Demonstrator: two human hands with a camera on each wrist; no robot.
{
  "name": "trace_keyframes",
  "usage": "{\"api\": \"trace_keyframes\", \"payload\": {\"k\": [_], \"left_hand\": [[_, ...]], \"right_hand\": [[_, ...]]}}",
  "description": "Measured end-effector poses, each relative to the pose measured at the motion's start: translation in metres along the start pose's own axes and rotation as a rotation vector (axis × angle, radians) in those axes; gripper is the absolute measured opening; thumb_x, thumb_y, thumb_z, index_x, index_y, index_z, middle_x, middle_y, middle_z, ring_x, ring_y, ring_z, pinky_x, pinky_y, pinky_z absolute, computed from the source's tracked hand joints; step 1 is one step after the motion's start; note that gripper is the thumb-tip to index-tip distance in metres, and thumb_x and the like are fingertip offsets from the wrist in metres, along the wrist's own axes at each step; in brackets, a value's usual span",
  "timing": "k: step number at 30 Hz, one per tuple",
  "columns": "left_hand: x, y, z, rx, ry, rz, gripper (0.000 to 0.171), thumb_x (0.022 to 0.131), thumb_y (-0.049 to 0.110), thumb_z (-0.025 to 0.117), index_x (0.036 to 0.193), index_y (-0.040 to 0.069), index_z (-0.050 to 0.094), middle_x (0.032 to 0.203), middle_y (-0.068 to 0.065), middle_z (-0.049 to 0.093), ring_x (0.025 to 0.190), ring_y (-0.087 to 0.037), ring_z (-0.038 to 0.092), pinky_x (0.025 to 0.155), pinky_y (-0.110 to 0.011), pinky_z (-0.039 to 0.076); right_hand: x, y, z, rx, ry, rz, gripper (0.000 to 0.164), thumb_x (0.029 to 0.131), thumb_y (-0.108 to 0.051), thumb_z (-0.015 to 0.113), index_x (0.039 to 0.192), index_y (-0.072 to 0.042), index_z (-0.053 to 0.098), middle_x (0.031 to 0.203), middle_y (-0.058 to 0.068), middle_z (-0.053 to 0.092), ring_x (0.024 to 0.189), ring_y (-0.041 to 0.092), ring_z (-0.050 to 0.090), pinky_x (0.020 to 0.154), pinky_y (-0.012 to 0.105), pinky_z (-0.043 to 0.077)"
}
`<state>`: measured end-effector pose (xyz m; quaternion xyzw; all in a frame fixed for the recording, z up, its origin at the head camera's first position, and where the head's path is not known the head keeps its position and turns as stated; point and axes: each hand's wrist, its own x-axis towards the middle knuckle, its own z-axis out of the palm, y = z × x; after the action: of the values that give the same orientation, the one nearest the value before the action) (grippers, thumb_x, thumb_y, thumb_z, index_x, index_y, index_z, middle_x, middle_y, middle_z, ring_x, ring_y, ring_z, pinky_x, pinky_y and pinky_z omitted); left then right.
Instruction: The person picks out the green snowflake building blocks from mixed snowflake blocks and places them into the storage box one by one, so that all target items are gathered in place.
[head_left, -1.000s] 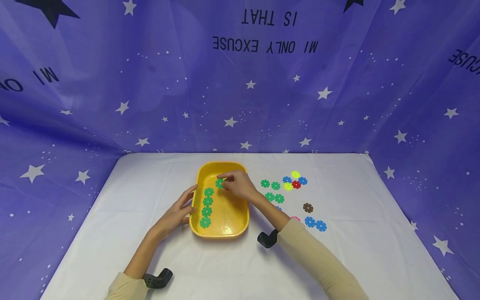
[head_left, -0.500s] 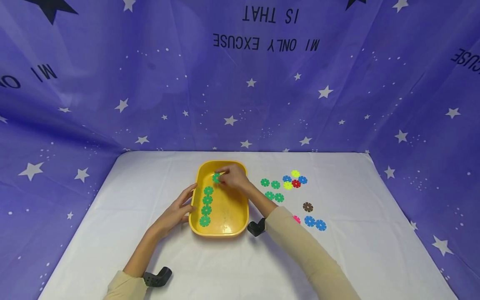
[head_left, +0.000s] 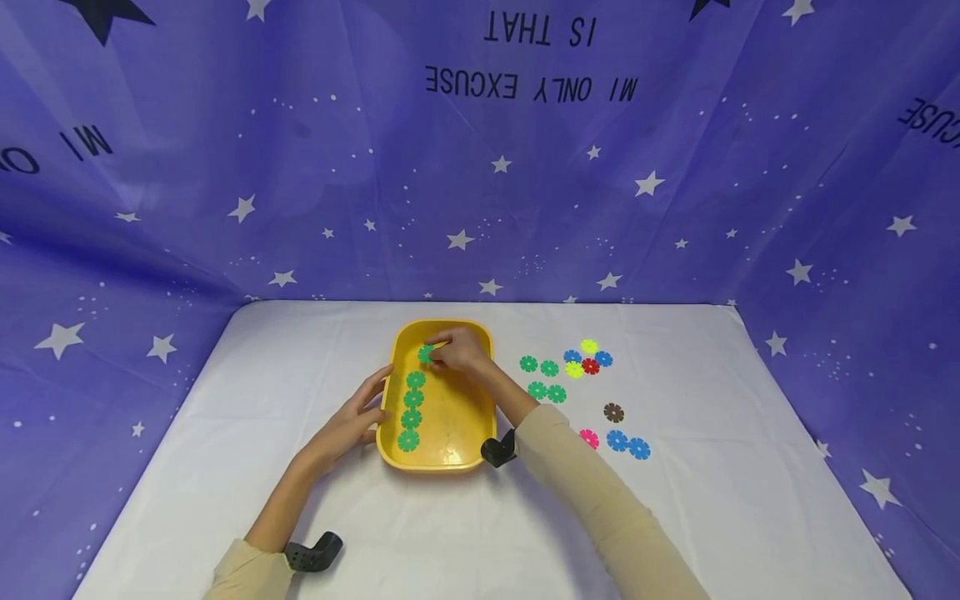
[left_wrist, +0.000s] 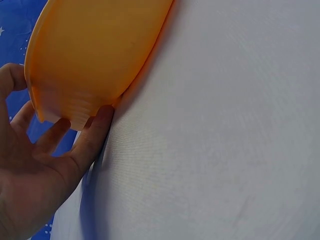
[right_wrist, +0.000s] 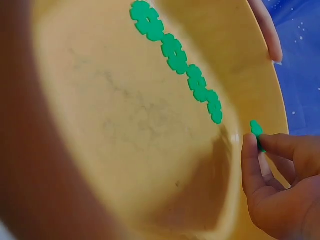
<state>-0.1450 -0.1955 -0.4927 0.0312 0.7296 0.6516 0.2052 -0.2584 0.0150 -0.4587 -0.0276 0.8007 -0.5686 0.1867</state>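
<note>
A yellow plastic tray (head_left: 450, 425) lies on the table. My left hand (head_left: 350, 427) rests against its left side, fingers and thumb spread along the outer wall; in the left wrist view the left hand (left_wrist: 47, 155) touches the same wall. Inside the tray, a row of green snowflake discs (head_left: 412, 408) runs along the left. My right hand (head_left: 461, 350) is over the tray's far end and pinches another green disc (head_left: 426, 354) between thumb and fingers. In the right wrist view this pinched disc (right_wrist: 256, 129) is apart from the row's far end, partly hidden by the fingertips.
Right of the tray lie more green discs (head_left: 537, 390) and a cluster with a red disc (head_left: 591, 366), blue and yellow ones. Nearer are a brown disc (head_left: 613, 412), a pink disc (head_left: 589, 439) and joined blue discs (head_left: 628, 444). A starry purple curtain (head_left: 480, 200) stands behind.
My right hand has moved left and slightly away with the green disc, toward the far end of the row. More of the pink disc shows. The left hand stays on the tray.
</note>
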Motion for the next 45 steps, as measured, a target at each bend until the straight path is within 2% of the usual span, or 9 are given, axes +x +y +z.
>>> {"api": "trace_keyframes", "payload": {"k": [6, 10, 14, 18, 25, 33, 37, 45], "left_hand": [[0.000, 0.001, -0.001, 0.018, 0.005, 0.000, 0.077, 0.095, 0.014, 0.055, 0.160, 0.031, 0.018, 0.166, -0.016, 0.003, 0.149, -0.043, 0.008, 0.101, -0.051, 0.047], [0.001, 0.001, -0.001, 0.008, 0.001, 0.001, 0.077, 0.095, 0.014, 0.055, 0.160, 0.031, 0.018, 0.166, -0.016, 0.003, 0.149, -0.043, 0.008, 0.101, -0.052, 0.047], [0.001, 0.001, -0.001, -0.002, -0.001, 0.002, 0.077, 0.095, 0.013, 0.055, 0.160, 0.031, 0.018, 0.166, -0.016, 0.003, 0.149, -0.043, 0.009, 0.101, -0.052, 0.047], [0.001, 0.002, -0.001, 0.001, -0.005, 0.005, 0.077, 0.095, 0.013, 0.055, 0.160, 0.031, 0.018, 0.166, -0.016, 0.003, 0.149, -0.043, 0.009, 0.100, -0.051, 0.049], [0.001, 0.001, 0.000, 0.012, 0.000, 0.003, 0.077, 0.095, 0.014, 0.055, 0.160, 0.031, 0.019, 0.165, -0.017, 0.004, 0.148, -0.044, 0.011, 0.099, -0.050, 0.049], [0.000, 0.001, 0.000, 0.002, -0.009, 0.016, 0.076, 0.095, 0.013, 0.054, 0.160, 0.030, 0.018, 0.166, -0.016, 0.004, 0.148, -0.043, 0.011, 0.099, -0.050, 0.049], [0.000, 0.001, 0.000, -0.001, -0.009, 0.016, 0.077, 0.094, 0.013, 0.055, 0.160, 0.030, 0.018, 0.166, -0.016, 0.004, 0.148, -0.043, 0.012, 0.099, -0.050, 0.050], [0.000, 0.000, -0.001, -0.005, -0.005, 0.011, 0.077, 0.094, 0.013, 0.055, 0.160, 0.030, 0.018, 0.166, -0.016, 0.004, 0.148, -0.043, 0.010, 0.099, -0.050, 0.049]], "right_hand": [[0.002, -0.004, -0.003, 0.072, -0.011, 0.065, 0.025, 0.092, 0.004, 0.066, 0.116, 0.003, 0.072, 0.091, 0.019, 0.072, 0.079, 0.028, 0.072, 0.079, 0.033, 0.060], [0.007, -0.007, -0.004, 0.056, -0.001, 0.077, 0.021, 0.091, 0.003, 0.067, 0.111, 0.001, 0.074, 0.087, 0.014, 0.071, 0.072, 0.022, 0.071, 0.071, 0.028, 0.060], [0.009, -0.010, 0.000, 0.040, 0.009, 0.086, 0.023, 0.091, 0.002, 0.068, 0.113, 0.001, 0.074, 0.090, 0.014, 0.072, 0.081, 0.028, 0.073, 0.077, 0.033, 0.060], [0.010, -0.008, 0.008, 0.011, 0.026, 0.070, 0.025, 0.091, 0.002, 0.068, 0.116, 0.004, 0.072, 0.087, 0.015, 0.072, 0.085, 0.032, 0.073, 0.078, 0.035, 0.060], [0.010, -0.002, 0.016, -0.043, 0.055, 0.066, 0.028, 0.089, 0.004, 0.069, 0.117, 0.003, 0.072, 0.082, 0.014, 0.071, 0.082, 0.034, 0.072, 0.074, 0.035, 0.060], [0.012, 0.002, 0.018, -0.062, 0.044, 0.088, 0.029, 0.089, 0.003, 0.069, 0.118, 0.000, 0.073, 0.083, 0.012, 0.070, 0.077, 0.027, 0.073, 0.069, 0.029, 0.060], [0.013, 0.003, 0.019, -0.077, 0.048, 0.074, 0.030, 0.087, 0.005, 0.069, 0.117, 0.000, 0.073, 0.087, 0.014, 0.072, 0.079, 0.028, 0.073, 0.068, 0.029, 0.060], [0.011, 0.000, 0.020, -0.129, 0.050, 0.064, 0.032, 0.085, 0.007, 0.070, 0.117, 0.002, 0.073, 0.109, 0.017, 0.071, 0.080, 0.028, 0.074, 0.068, 0.030, 0.060]]}}
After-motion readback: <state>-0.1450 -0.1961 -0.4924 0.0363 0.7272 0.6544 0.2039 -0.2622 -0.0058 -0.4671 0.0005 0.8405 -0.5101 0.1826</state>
